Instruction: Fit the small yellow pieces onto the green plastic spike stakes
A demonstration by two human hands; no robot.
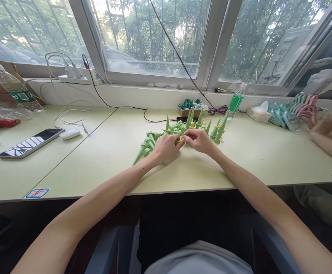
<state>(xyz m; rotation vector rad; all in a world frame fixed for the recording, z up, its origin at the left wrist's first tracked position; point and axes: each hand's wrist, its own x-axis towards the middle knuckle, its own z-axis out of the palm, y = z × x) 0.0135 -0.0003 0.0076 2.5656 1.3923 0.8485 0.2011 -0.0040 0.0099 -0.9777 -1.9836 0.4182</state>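
My left hand (166, 147) and my right hand (199, 140) meet at the middle of the pale green table (240, 163). Both are pinched together on one green plastic spike with a small yellow part (181, 139) between the fingertips. Behind and beside the hands lies a heap of green plastic spikes (150, 142); several more stand upright (219, 131) with yellow parts at their bases. A small cardboard box (186, 112) sits behind the heap.
A phone (30, 143) and a white mouse (70, 134) lie at the left, a water bottle (14, 89) beyond them. A green bottle (235, 102) stands near the sill. Another person's hands (324, 123) work at the far right beside teal packets (280, 114).
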